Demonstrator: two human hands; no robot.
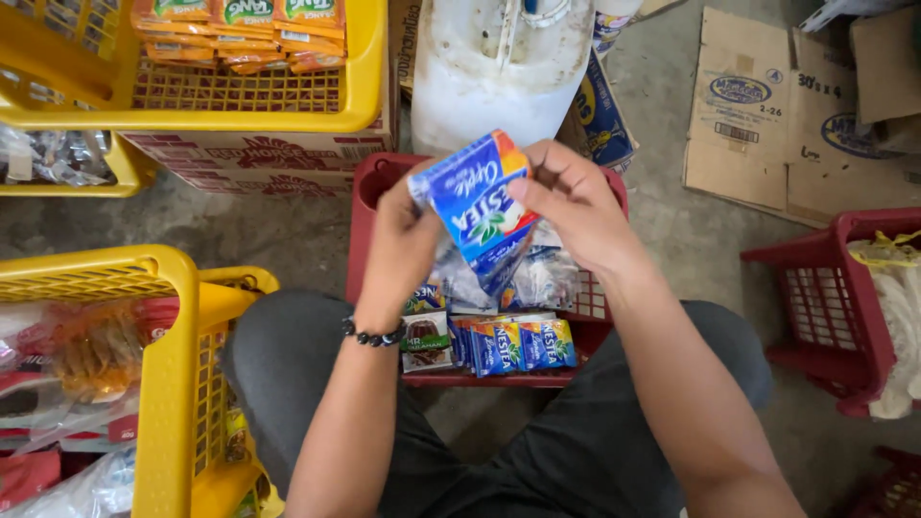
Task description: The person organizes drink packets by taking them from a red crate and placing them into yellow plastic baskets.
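Head view, looking down between my knees. A red plastic basket (369, 206) with latticed walls sits on the concrete floor (288, 240); in it a row of blue sachets (513, 343) stands on edge beside a dark brown sachet (427, 341), with crumpled clear wrapping (542, 278) behind them. Yellow lattice baskets (173, 317) flank my left side, and another (360, 67) ahead holds orange sachets (240, 29). A white plastic jug (499, 67) stands beyond the red basket; flattened cardboard (758, 115) lies to the right, near a second red basket (815, 288). My forearms cross over the red basket and hide part of its contents.

My left hand (403, 245), a beaded bracelet (374, 334) at the wrist, and my right hand (576, 206) both close on a stack of blue sachets (475, 201), held above the red basket. The stack is flat, glossy and rectangular; its long axis tilts from upper left to lower right, printed face toward the camera.
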